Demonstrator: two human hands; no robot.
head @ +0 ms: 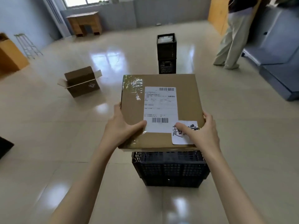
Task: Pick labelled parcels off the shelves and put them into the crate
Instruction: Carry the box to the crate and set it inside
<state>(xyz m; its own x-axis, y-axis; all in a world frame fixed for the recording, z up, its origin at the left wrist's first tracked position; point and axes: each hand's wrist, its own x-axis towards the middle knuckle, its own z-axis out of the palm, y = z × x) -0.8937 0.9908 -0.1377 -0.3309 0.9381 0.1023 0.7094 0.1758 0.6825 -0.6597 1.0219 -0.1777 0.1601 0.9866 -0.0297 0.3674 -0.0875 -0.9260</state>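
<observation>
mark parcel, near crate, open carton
parcel (161, 81): head view, bare cardboard top above the label.
near crate (169, 170): head view, front mesh wall.
open carton (80, 88): head view, its front side.

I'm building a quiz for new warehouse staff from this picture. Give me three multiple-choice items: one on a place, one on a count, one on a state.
1. Where is the parcel?
A. in the open carton
B. held above the near crate
C. on the floor

2. How many white labels are on its top?
A. one
B. two
C. four

3. How is the brown carton on the floor?
A. flaps open
B. taped shut
C. flattened

Key: 1 B, the left hand and right hand grip it over the near crate. 2 B, shipping label plus handwritten label. 3 A, its flaps stand open.
</observation>
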